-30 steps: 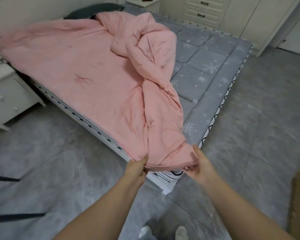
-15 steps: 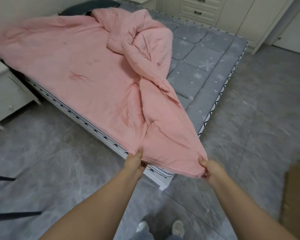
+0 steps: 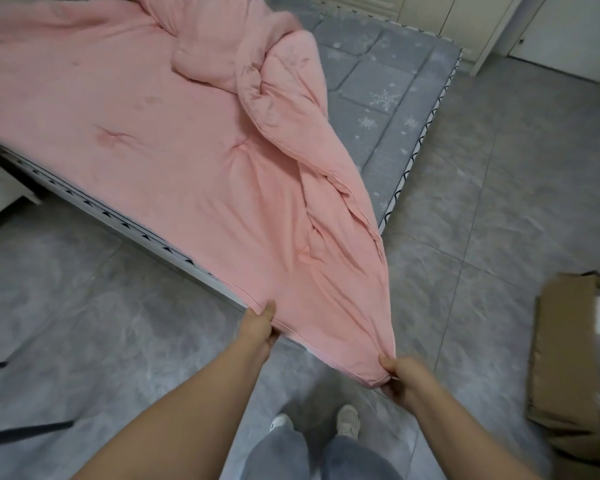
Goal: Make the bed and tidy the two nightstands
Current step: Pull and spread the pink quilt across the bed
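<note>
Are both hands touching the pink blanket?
Touching. The head view shows the left hand pinching the pink blanket's edge and the right hand gripping its corner.

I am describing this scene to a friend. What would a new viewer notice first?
First, the big pink comforter, spread over the bed's left part and bunched into a twisted ridge near the middle. Then the left hand and right hand, gripping its near edge beyond the bed's corner. Right of it, the grey snowflake mattress lies bare.

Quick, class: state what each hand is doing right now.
Left hand: closed, gripping the bottom edge of the pink quilt.
Right hand: closed, pinching the quilt's corner.
</note>
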